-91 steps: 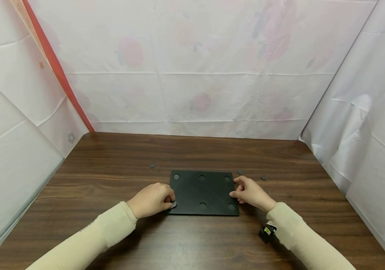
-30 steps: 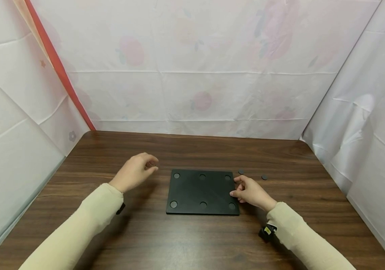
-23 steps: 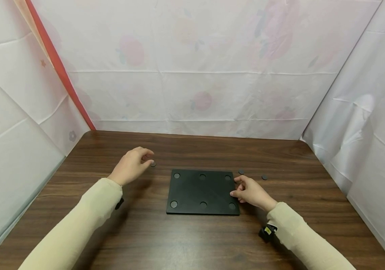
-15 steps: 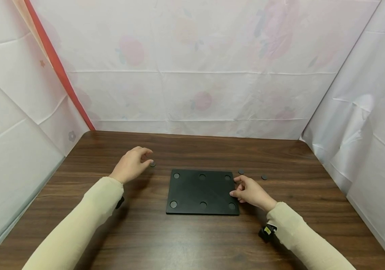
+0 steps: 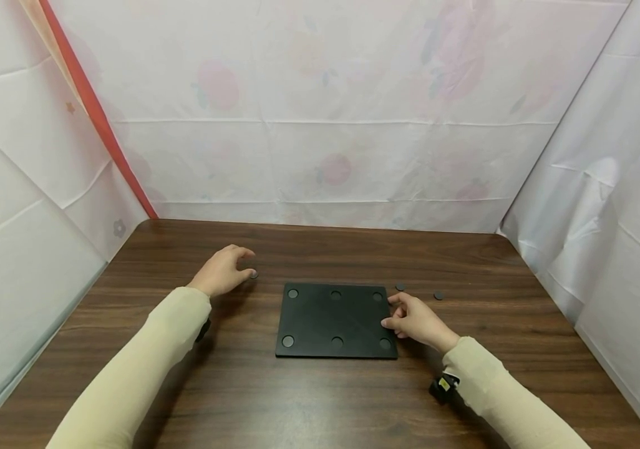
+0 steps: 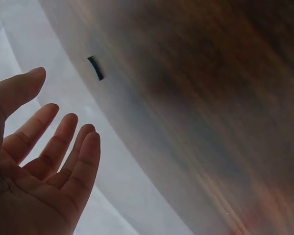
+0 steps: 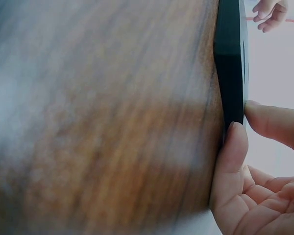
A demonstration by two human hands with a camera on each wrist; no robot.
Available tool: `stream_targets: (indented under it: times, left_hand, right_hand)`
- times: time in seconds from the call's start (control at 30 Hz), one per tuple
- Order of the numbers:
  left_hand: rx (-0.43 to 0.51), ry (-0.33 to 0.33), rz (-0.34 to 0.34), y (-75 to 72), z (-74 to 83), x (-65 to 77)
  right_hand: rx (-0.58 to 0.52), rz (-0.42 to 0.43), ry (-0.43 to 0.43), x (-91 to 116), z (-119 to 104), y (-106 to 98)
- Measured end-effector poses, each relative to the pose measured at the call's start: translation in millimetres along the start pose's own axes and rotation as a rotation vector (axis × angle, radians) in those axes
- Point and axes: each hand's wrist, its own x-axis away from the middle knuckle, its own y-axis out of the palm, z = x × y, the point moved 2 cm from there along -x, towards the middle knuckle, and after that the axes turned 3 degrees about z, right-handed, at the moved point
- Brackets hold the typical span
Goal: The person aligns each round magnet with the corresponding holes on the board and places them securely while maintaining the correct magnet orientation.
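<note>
A black rectangular plate lies flat on the wooden table, with six round spots in two rows on its top. My right hand holds its right edge, thumb against the side and a fingertip on top. My left hand hovers with relaxed fingers left of the plate's far corner and holds nothing. A small black disc lies on the table just past its fingertips; the left wrist view shows this disc apart from the hand.
Two more small black discs lie on the table beyond my right hand. White floral sheeting walls the table at the back and on both sides. A red strip runs down the left corner.
My left hand left the plate's near-left corner and moved to the far left, settling beside the loose disc. My right hand and the plate stayed put.
</note>
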Motion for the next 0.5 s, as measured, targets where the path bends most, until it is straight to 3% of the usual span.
stream_targets:
  times: [0.37,0.5]
  left_hand:
    - [-0.057,-0.043,-0.09,7.5,-8.1,-14.4]
    - [-0.115,-0.027,-0.12,11.1,-7.6,-17.8]
  right_hand:
    - [0.006,-0.006,-0.005,-0.9,0.6,-0.4]
    - [0.008,0.002,-0.003,-0.4,0.8,0.3]
